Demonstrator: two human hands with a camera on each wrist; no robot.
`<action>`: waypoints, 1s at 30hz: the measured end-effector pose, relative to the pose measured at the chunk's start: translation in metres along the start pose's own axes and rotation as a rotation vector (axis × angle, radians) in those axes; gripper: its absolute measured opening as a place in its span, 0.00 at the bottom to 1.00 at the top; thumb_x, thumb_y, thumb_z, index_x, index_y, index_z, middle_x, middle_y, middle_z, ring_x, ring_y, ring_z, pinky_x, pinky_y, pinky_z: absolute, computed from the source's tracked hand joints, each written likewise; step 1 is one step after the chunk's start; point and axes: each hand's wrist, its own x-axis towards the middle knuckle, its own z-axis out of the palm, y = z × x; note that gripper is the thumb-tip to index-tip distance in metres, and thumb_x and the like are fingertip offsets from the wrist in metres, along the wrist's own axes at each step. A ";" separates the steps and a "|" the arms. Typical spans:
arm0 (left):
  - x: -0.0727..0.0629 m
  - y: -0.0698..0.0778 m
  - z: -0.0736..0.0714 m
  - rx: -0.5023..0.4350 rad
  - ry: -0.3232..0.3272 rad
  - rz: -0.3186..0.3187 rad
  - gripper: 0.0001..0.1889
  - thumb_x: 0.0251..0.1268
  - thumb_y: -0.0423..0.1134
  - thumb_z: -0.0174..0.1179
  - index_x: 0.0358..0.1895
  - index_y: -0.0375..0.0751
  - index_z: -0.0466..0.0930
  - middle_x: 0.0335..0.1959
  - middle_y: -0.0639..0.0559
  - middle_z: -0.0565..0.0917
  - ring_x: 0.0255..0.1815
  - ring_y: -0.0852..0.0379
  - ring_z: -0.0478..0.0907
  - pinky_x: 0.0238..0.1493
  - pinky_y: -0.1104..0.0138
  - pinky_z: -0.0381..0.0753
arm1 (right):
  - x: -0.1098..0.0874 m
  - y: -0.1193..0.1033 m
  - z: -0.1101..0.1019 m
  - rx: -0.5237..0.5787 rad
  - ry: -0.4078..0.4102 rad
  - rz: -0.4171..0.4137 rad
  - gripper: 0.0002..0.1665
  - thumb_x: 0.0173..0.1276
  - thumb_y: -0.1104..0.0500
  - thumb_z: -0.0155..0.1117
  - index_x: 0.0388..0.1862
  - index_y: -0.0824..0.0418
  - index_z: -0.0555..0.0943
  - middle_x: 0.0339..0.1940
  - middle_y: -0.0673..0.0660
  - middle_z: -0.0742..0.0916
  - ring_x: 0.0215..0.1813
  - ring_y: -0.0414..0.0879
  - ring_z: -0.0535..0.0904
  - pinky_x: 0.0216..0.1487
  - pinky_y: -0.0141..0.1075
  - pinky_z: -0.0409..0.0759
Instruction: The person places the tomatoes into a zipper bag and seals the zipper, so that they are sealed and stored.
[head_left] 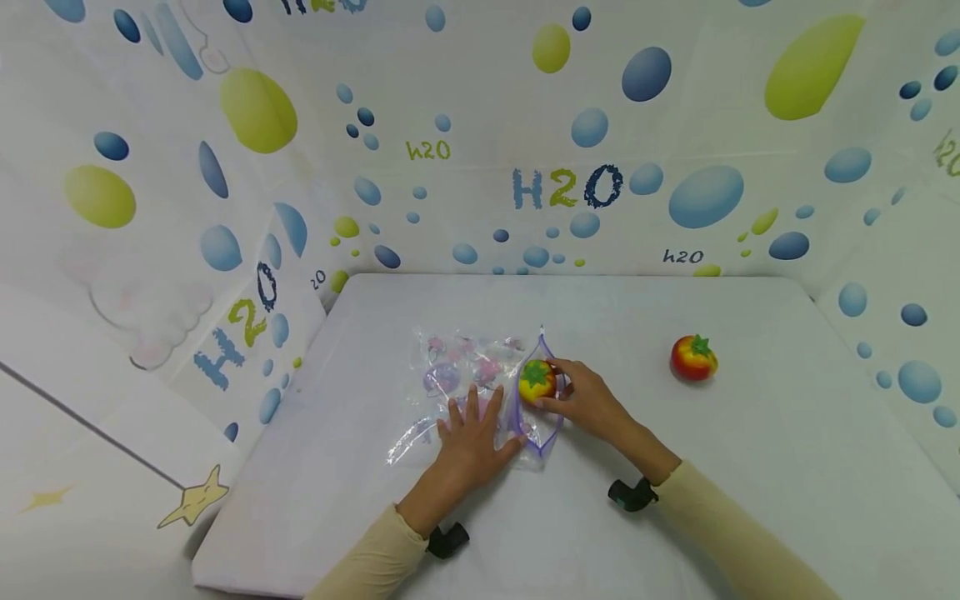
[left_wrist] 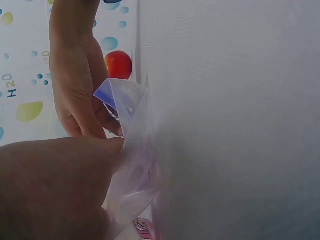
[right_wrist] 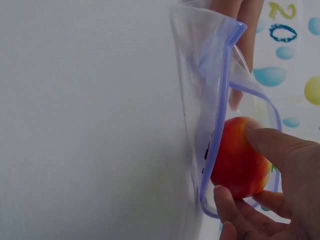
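A clear zip bag [head_left: 442,379] with pink and purple prints lies on the table, its purple zip edge [right_wrist: 222,110] spread apart on the right side. My left hand [head_left: 468,446] rests on the bag with fingers spread, the thumb beside the mouth. At that mouth my right hand [head_left: 588,404] grips a red and yellow toy tomato [head_left: 537,381] with a green leafy top. Thumb and fingers pinch the tomato [right_wrist: 239,157] between the two zip edges in the right wrist view.
A second toy tomato [head_left: 693,358] sits farther right on the white-covered table [head_left: 757,492]. Behind the table and along its sides hangs a patterned sheet [head_left: 480,108] with blue and green spots. A dark wrist camera [head_left: 632,495] is by the right sleeve.
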 end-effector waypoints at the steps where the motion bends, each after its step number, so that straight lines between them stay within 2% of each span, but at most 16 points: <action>1: 0.000 0.000 0.000 0.002 0.001 -0.002 0.46 0.72 0.66 0.60 0.86 0.51 0.54 0.85 0.29 0.51 0.80 0.15 0.47 0.72 0.22 0.50 | 0.001 -0.001 0.001 0.011 0.006 -0.003 0.45 0.68 0.51 0.79 0.77 0.64 0.69 0.67 0.66 0.82 0.46 0.49 0.81 0.47 0.34 0.85; 3: 0.000 0.000 0.000 0.006 0.003 -0.004 0.46 0.72 0.66 0.60 0.86 0.52 0.54 0.85 0.29 0.51 0.80 0.15 0.47 0.72 0.22 0.51 | 0.002 -0.002 0.003 0.041 0.022 -0.011 0.42 0.67 0.53 0.79 0.72 0.64 0.69 0.65 0.66 0.83 0.42 0.47 0.79 0.41 0.31 0.83; 6: 0.000 0.000 0.000 0.015 0.005 -0.004 0.46 0.72 0.66 0.59 0.86 0.52 0.53 0.85 0.29 0.51 0.80 0.15 0.47 0.72 0.22 0.51 | 0.003 -0.003 0.006 0.068 0.041 -0.029 0.32 0.66 0.55 0.80 0.58 0.62 0.70 0.55 0.66 0.85 0.37 0.46 0.77 0.34 0.30 0.79; 10: 0.000 0.000 0.001 0.023 0.002 -0.002 0.47 0.72 0.67 0.59 0.86 0.52 0.53 0.85 0.29 0.52 0.80 0.15 0.48 0.72 0.22 0.52 | 0.003 -0.003 0.007 0.065 0.048 -0.059 0.24 0.67 0.56 0.79 0.46 0.62 0.72 0.42 0.61 0.83 0.38 0.45 0.76 0.35 0.29 0.76; 20: 0.000 0.000 0.001 0.016 -0.001 -0.005 0.47 0.72 0.67 0.59 0.86 0.52 0.53 0.86 0.31 0.51 0.80 0.15 0.47 0.72 0.22 0.51 | 0.004 -0.004 0.010 0.069 0.031 -0.044 0.23 0.68 0.55 0.79 0.47 0.61 0.72 0.46 0.61 0.82 0.41 0.47 0.78 0.39 0.29 0.79; 30: 0.000 -0.001 0.001 0.025 -0.002 -0.007 0.48 0.73 0.68 0.58 0.87 0.52 0.51 0.85 0.30 0.52 0.81 0.15 0.47 0.72 0.22 0.51 | 0.004 -0.004 0.012 0.059 0.042 -0.068 0.20 0.69 0.55 0.78 0.47 0.59 0.74 0.51 0.63 0.78 0.43 0.47 0.80 0.43 0.31 0.81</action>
